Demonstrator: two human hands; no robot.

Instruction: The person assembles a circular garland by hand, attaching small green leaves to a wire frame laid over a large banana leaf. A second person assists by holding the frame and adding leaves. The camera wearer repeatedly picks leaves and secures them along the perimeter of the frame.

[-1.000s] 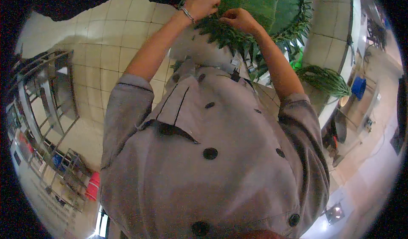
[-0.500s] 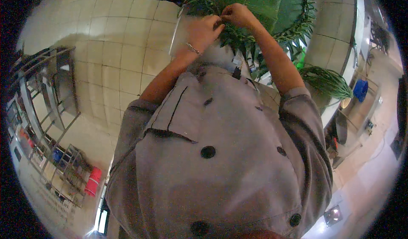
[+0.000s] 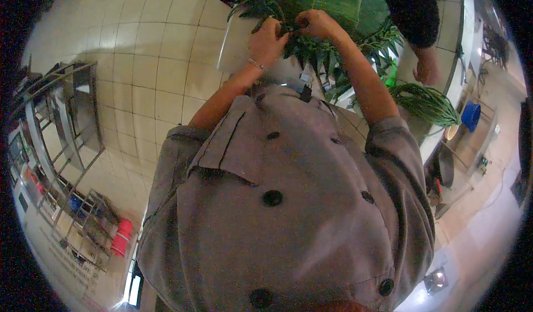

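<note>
A large green leaf sheet (image 3: pixel 338 1), perhaps banana leaf, lies at the top of the view. Around its near edge runs a plaited leaf border (image 3: pixel 369 50) with pointed tips sticking outward. My left hand (image 3: pixel 267 44), wearing a bracelet, pinches the border at its near left. Close beside it, my right hand (image 3: pixel 318 25) grips the same border with bent fingers. Exactly which strands lie between the fingertips is too small to make out. At the right, another person's hand (image 3: pixel 427 68) hangs from a dark sleeve, over the bundle of long thin green strands (image 3: pixel 427 104).
A pale-edged counter (image 3: pixel 452 98) runs down the right side. Beyond it sit a blue container (image 3: pixel 471 116) and shelving. Metal racks (image 3: pixel 69 123) stand at the left on a tiled floor (image 3: pixel 144 79), with a red object (image 3: pixel 121 237) lower down.
Both my hands stay at the leaf border, shifting slightly. The other person's arm has come down from the top edge to the right, toward the strand bundle.
</note>
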